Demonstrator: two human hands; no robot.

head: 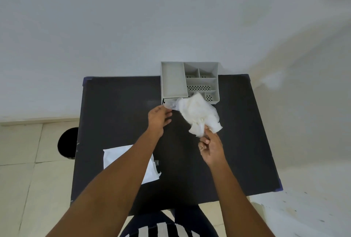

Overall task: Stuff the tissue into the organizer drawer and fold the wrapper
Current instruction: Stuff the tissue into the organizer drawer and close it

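Tissue (pixel 199 112), white, soft and crumpled, hangs above the black table (pixel 247 142) just near of the grey plastic organizer (pixel 172 79). Right hand (pixel 210 147) pinches its lower end with fingers together; left hand (pixel 158 118) grips a clear, crinkly wrapper (pixel 171 105) at the tissue's left end. Flat white sheet (pixel 114 155) lies near left, partly under the left forearm.
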